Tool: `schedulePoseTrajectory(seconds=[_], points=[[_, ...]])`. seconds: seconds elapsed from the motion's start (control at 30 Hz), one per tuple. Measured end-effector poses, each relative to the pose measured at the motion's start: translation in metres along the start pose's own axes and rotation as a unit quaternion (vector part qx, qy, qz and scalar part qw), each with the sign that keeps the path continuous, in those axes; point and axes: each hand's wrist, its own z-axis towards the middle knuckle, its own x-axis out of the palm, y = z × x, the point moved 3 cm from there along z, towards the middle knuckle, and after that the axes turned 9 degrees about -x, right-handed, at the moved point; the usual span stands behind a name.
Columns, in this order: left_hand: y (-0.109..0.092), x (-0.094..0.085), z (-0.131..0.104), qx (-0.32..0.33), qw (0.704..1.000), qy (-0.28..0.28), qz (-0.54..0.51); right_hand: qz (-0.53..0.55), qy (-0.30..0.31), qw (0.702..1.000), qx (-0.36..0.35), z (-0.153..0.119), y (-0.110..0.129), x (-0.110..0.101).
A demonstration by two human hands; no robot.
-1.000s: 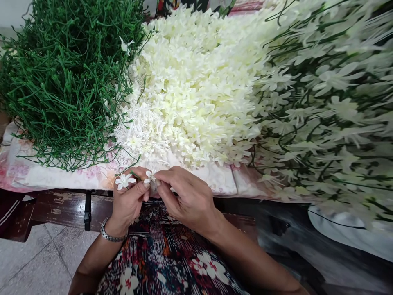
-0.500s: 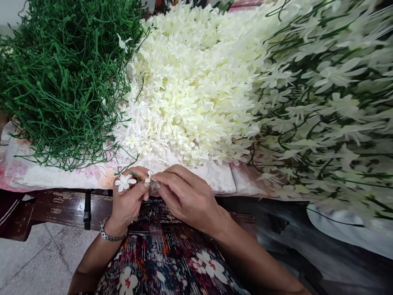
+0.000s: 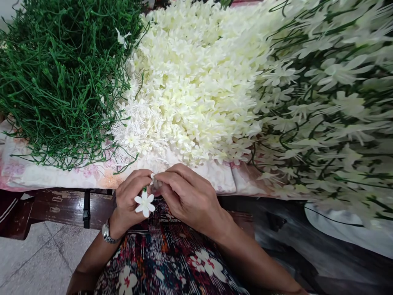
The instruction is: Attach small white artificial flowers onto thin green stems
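In the head view, the left hand (image 3: pixel 129 201) sits low, just left of centre, fingers curled in around a green stem (image 3: pixel 144 189) whose open white flower (image 3: pixel 144 204) faces out below them. The right hand (image 3: pixel 192 197), beside it, narrows thumb and forefinger on a small white piece (image 3: pixel 152 176) between the hands; how its lower end is held is hidden. Behind them, on a flowered cloth (image 3: pixel 70 177), lie green stems (image 3: pixel 64 82) at upper left, fine white threads (image 3: pixel 138 123) left of centre and loose cream blossoms (image 3: pixel 199 82) at upper centre, with stemmed flowers (image 3: pixel 340 106) filling the right. The flower looks very light, its petals thin and easily creased, the stem bendy yet springy; the surest hold seems a light fingertip pinch just under the petals.
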Motion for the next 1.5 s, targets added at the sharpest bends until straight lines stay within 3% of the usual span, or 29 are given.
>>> schedulePoseTrajectory(seconds=[0.23,0.67,0.8,1.0,1.17,1.5], points=[[0.001,0.002,-0.006,0.055,0.997,-0.009,0.052,0.071,-0.036,0.995,0.065,0.003,-0.002,0.000],[-0.006,0.000,-0.006,0.115,0.988,-0.002,0.106,0.001,-0.040,0.999,0.008,-0.003,-0.001,0.006],[-0.004,0.000,-0.008,0.128,0.987,0.013,0.092,0.023,-0.060,0.998,0.026,-0.005,-0.002,0.006],[-0.004,0.000,-0.006,0.023,0.999,0.000,-0.029,0.072,-0.089,0.993,0.043,-0.007,-0.005,0.007],[-0.003,-0.001,0.001,-0.095,0.991,0.001,-0.096,0.074,-0.080,0.993,0.035,-0.007,-0.003,0.006],[0.000,0.006,0.003,-0.111,0.965,0.019,-0.237,0.049,-0.113,0.992,0.000,-0.010,0.001,0.010]])
